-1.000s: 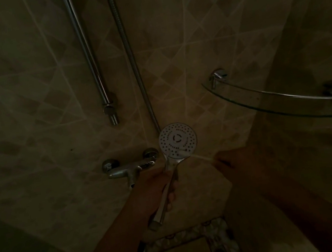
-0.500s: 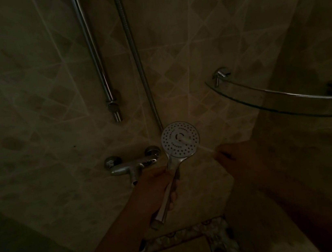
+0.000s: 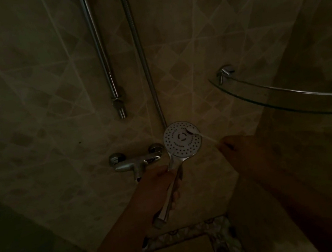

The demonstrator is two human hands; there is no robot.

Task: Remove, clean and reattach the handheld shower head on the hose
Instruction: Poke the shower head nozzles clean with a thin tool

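Observation:
The handheld shower head (image 3: 181, 143) has a round white face with many holes, turned up toward me. My left hand (image 3: 158, 186) is wrapped around its chrome handle, and the handle's lower end (image 3: 159, 223) sticks out below my fingers with no hose seen on it. The metal hose (image 3: 142, 54) hangs down the wall behind the head. My right hand (image 3: 243, 153), to the right, is closed on a thin pale brush (image 3: 205, 138). Its tip rests on the upper right of the face.
A chrome mixer tap (image 3: 133, 162) sits on the tiled wall just left of the shower head. A vertical chrome rail (image 3: 102, 55) ends above the tap. A glass corner shelf (image 3: 284, 96) juts out at the right, above my right hand. The light is very dim.
The brush tip has moved from the middle of the face toward its upper right edge. My left hand still holds the handle in nearly the same place.

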